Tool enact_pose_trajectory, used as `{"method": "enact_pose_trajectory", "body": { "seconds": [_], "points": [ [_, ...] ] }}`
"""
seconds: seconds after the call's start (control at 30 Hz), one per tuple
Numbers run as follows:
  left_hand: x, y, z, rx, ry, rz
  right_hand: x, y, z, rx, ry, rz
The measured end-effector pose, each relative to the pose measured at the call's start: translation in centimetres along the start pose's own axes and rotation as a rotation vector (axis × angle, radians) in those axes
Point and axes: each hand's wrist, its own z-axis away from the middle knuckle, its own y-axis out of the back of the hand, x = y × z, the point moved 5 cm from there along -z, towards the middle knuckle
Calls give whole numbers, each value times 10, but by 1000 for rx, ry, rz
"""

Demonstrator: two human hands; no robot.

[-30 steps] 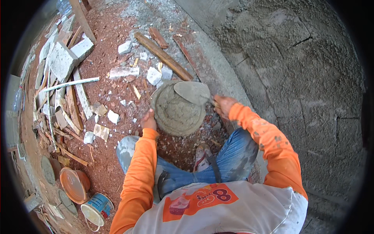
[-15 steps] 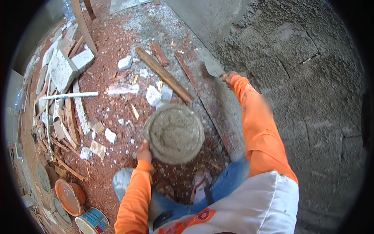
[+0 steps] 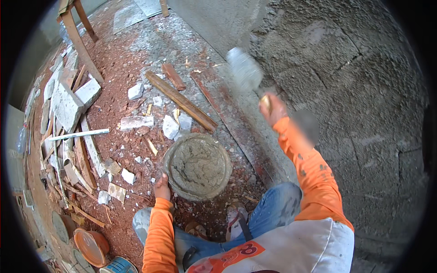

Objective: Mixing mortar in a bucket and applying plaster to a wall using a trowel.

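My left hand (image 3: 162, 187) is closed on the left rim of a round basin (image 3: 227, 169). Wet grey mortar (image 3: 198, 164) fills the basin, its surface rough and hollowed. Up by the wall, my right hand (image 3: 274, 109) grips the handle of a trowel. The trowel blade (image 3: 244, 69) is blurred by motion and points away to the upper left, beside the foot of the mortar-covered wall (image 3: 346, 100). No load of mortar can be made out on the blade.
A board (image 3: 227, 118) lies along the wall's foot. Left of it are a wooden beam (image 3: 182, 101) and white rubble (image 3: 170, 127). Broken slabs (image 3: 68, 100) and scrap wood pile up at the left. An orange bucket (image 3: 91, 247) and a blue tub (image 3: 118, 265) stand lower left.
My right hand has come back slightly toward me, and the trowel blade has swung up and away from the wall. My left hand stays on the basin's rim. The view has shifted.
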Motion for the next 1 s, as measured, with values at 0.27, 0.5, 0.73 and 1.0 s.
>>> {"method": "enact_pose_trajectory", "body": {
  "seconds": [0.27, 0.5, 0.73, 1.0],
  "points": [
    [27, -20, -34, -69, -183, -285, -117, -67, 114, -946, 44, 458],
    [34, -38, -20, -55, -268, -354, -108, -124, 233, -1169, -563, -12],
    [26, -31, -4, -77, -231, -175, -145, -49, 217, -1139, -864, -408],
    [21, -29, -10, 6, -225, -272, -113, -64, 224, -877, -339, 251]
  ]
}}
